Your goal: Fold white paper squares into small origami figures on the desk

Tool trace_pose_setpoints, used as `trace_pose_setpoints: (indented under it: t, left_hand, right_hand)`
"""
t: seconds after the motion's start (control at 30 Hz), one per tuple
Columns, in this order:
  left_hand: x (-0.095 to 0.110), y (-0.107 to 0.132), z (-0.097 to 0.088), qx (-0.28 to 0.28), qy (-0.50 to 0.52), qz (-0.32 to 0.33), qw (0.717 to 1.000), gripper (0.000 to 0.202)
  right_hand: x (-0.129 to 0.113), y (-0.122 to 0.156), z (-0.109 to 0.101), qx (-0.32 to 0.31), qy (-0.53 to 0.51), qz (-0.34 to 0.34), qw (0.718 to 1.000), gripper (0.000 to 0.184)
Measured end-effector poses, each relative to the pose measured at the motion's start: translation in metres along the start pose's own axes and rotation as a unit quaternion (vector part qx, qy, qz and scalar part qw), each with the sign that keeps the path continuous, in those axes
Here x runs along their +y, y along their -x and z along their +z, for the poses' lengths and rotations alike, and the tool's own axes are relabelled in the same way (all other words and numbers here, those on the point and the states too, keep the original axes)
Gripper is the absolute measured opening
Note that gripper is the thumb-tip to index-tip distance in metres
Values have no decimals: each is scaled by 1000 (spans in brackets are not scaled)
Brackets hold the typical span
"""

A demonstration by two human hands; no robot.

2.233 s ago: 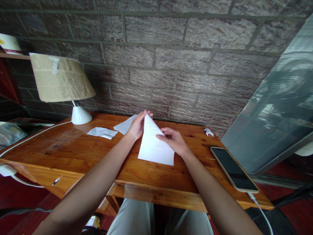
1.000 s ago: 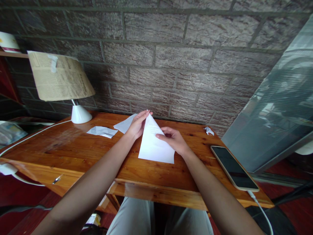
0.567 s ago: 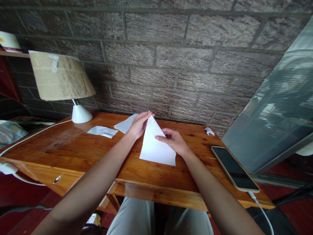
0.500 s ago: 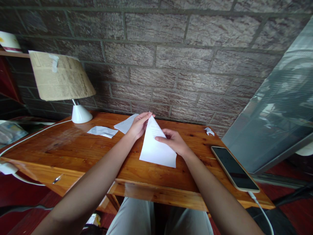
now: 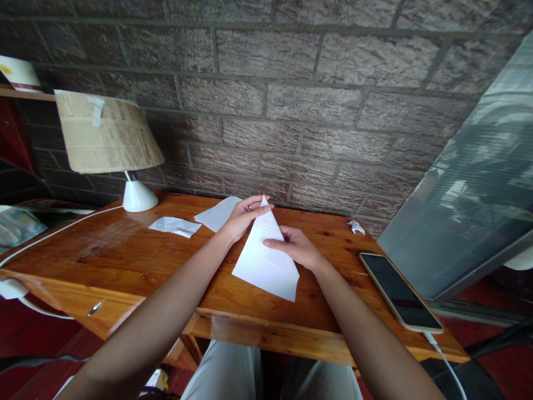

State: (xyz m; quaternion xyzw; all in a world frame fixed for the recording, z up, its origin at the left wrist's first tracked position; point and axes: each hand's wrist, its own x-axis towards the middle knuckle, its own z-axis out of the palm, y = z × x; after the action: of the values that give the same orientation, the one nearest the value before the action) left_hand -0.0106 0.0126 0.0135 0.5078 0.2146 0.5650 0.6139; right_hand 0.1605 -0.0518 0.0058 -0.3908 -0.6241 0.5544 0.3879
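Note:
A white sheet of paper [image 5: 268, 269], folded to a point at its far end, is held in both hands above the wooden table. My left hand [image 5: 245, 216] pinches it near the pointed tip, thumb across the front. Along the right edge, my right hand [image 5: 293, 244] grips the paper with its thumb on top and the fingers behind, partly hidden. Faint print shows on the upper part of the sheet. Left of my left hand lie loose white sheets [image 5: 214, 215] and a smaller creased strip of paper [image 5: 175, 226].
The wooden table [image 5: 120, 250] stands against a brick wall [image 5: 287, 105]. A lamp [image 5: 140, 194] with a newspaper-like shade is at the back left. On the right are a charging phone [image 5: 400, 291] and a small folded paper piece [image 5: 356, 226]. A paper cup [image 5: 20, 74] sits on a shelf.
The paper has turned slightly and its lower edge now reaches nearer to me. My left hand has shifted a little right, its thumb now lying over the paper below the tip.

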Motion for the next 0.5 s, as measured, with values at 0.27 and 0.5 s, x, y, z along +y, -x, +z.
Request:
trace_pose_setpoints:
  t: [0.27,0.5]
  left_hand:
    - [-2,2,3,-10,-45,11,999,39]
    - [-5,2,5,0,-47,19,999,34]
  right_hand:
    - [2,0,1,-11,6,5,1000,39]
    - [3,-1,1,-10,29,6,1000,41]
